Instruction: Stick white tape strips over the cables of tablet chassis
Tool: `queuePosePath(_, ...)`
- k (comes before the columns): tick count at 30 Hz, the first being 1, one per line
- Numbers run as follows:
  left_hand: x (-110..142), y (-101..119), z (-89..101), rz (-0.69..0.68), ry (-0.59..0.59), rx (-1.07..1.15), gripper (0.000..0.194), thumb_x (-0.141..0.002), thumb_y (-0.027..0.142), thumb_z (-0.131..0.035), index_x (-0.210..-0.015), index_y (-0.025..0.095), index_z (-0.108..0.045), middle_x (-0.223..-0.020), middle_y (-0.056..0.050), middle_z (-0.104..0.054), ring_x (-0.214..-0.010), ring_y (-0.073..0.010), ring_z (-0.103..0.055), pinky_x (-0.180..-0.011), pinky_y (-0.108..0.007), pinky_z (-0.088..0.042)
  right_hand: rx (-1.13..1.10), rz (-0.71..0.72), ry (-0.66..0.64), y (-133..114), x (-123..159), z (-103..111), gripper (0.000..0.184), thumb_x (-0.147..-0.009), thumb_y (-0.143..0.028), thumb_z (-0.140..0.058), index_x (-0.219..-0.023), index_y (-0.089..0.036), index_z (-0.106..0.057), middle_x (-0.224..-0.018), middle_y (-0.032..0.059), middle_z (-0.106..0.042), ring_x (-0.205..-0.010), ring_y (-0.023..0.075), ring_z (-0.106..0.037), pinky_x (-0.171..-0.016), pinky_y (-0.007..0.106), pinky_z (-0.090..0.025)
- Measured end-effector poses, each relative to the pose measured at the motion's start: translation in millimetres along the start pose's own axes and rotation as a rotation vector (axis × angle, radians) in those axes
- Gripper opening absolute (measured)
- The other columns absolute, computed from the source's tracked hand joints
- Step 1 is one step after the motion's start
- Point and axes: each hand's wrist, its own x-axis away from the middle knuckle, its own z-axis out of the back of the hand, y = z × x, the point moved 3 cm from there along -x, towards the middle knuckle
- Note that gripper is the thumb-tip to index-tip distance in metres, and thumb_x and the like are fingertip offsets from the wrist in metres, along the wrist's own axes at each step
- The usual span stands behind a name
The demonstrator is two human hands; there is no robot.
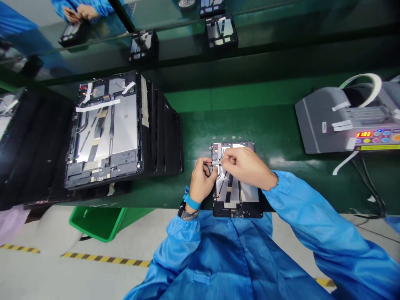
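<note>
An opened tablet lies at the bench's front edge, its inside facing up with a silver plate, dark flex cables and a circuit board. My left hand is at its left edge, fingers curled by the rim and thumb over the inside. Above the upper left part, my right hand is closed in a pinch. A short white tape strip shows between the two hands, close to the right fingertips. My right hand covers part of the tablet's upper inside.
A stack of opened tablets in black trays stands left, with another stack beyond. A grey tape dispenser with a lit display sits right. More tablets rest behind. A green bin is below; a co-worker's hands show upper left.
</note>
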Motion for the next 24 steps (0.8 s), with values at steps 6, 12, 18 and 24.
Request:
queuePosePath(6,-14.6,1.1,16.6,0.038,-0.168,0.222,0.031,-0.093,0.041,-0.071,-0.113,0.018,-0.068,-0.092,-0.002,-0.065,-0.069,-0.0112,-0.052,-0.065,-0.024,-0.042,0.040,0.024,-0.062,-23.2,-11.7,5.0,0.022,-0.084,-0.018,-0.059,-0.065,-0.020,-0.048,-0.062,-0.0029,-0.051,-0.062,0.0119,-0.040,-0.063,0.031,-0.023)
queuePosePath(12,-27.4,5.3,23.9,0.029,-0.227,0.265,0.040,-0.095,0.058,-0.068,-0.099,0.018,-0.074,-0.079,0.000,-0.064,-0.067,-0.0121,-0.052,-0.066,-0.026,-0.043,0.018,0.033,-0.082,-32.4,-19.5,12.0,0.022,-0.083,-0.017,-0.058,-0.063,-0.019,-0.050,-0.059,-0.0034,-0.051,-0.060,0.0109,-0.042,-0.063,0.030,-0.024)
queuePosePath(18,-32.2,0.3,28.0,0.072,-0.178,0.326,0.045,-0.087,0.063,-0.077,-0.084,0.018,-0.073,-0.063,0.003,-0.058,-0.058,-0.0103,-0.047,-0.058,-0.025,-0.039,-0.067,-0.018,-0.073,-16.9,-14.7,13.3,0.022,-0.081,-0.018,-0.055,-0.060,-0.020,-0.048,-0.057,-0.0044,-0.047,-0.059,0.0104,-0.042,-0.061,0.028,-0.027)
queuePosePath(24,-29.3,-3.5,25.7,0.161,-0.094,0.337,0.041,-0.078,0.056,-0.086,-0.086,0.016,-0.078,-0.060,0.002,-0.060,-0.055,-0.0096,-0.046,-0.053,-0.024,-0.035,-0.200,-0.043,-0.064,8.8,-5.9,5.7,0.022,-0.081,-0.027,-0.054,-0.061,-0.020,-0.049,-0.058,-0.0031,-0.049,-0.059,0.0114,-0.044,-0.058,0.027,-0.029)
